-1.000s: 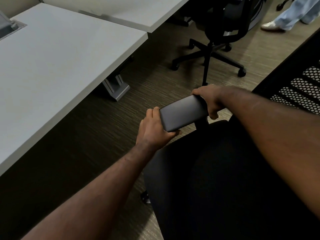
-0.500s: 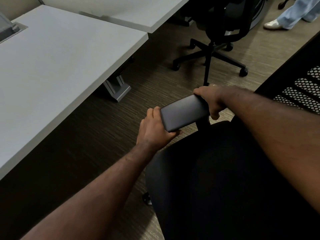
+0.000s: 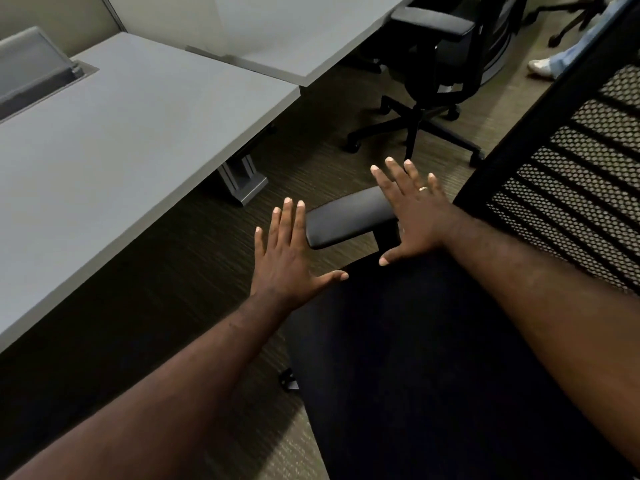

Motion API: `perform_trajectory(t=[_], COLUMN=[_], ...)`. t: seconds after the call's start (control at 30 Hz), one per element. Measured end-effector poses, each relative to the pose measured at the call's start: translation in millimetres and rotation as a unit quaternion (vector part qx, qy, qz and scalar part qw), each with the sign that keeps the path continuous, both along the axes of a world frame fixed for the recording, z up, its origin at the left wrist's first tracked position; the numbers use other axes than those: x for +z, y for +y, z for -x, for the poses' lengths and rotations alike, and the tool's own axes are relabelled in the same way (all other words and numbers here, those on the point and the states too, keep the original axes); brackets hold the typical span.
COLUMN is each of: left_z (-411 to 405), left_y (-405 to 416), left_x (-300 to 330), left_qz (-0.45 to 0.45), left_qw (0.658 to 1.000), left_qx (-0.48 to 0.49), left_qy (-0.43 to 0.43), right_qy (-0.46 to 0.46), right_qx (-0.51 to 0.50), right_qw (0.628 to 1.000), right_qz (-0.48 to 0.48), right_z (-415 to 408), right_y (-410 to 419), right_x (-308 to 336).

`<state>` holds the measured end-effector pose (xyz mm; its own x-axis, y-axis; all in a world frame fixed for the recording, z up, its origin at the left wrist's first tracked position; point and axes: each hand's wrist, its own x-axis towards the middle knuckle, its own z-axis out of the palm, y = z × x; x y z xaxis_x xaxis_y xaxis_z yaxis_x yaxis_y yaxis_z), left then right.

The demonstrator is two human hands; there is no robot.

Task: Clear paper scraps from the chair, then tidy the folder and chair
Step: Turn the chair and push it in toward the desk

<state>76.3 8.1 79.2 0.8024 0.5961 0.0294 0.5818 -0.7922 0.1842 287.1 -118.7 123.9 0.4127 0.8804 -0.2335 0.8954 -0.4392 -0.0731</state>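
Office flooring of ribbed brown carpet (image 3: 194, 271) runs under a grey desk (image 3: 114, 140) at the left and a second desk (image 3: 277, 32) behind it. Half a second ago both hands gripped the two ends of the armrest (image 3: 346, 218); now both have let go and are spread flat, fingers straight, holding nothing. The left hand (image 3: 287, 258) hovers just beside the armrest's near end, thumb over the front edge of the seat (image 3: 415, 358). The right hand (image 3: 412, 216), with a ring on one finger, overlaps the armrest's far end and hides it; contact cannot be confirmed. The chair occupies the lower right: a dark matte fabric seat, a smooth rounded grey armrest pad on a black post, and a black backrest (image 3: 568, 174) of perforated mesh crossed by solid bars at the right edge. No paper or folder is discernible on the seat. Beyond the armrest stands a second chair (image 3: 436, 81) on a black star base with castors, well apart. A desk foot (image 3: 242, 181) of grey metal sits near the armrest. A person's light trouser leg and shoe (image 3: 540, 65) show at the upper right.
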Motion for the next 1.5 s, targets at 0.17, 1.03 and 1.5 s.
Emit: perform_trajectory(t=[0.17,1.03,1.5], left_z=[31,12,-140], left_y=[-50,-350,-365], left_x=[21,236,276], left_qz=[0.005,0.066,0.024], left_qw=[1.000,0.991,0.989], left_qx=[0.014,-0.007,-0.085], left_qy=[0.007,-0.112,-0.117], right_qy=[-0.008,-0.168,-0.022], right_qx=[0.013,-0.111,-0.337], right_qw=[1.000,0.967,0.925], right_qz=[-0.024,-0.155,-0.173], right_z=[27,-15,-78], right_y=[-64,-376,-412], right_x=[25,267,267])
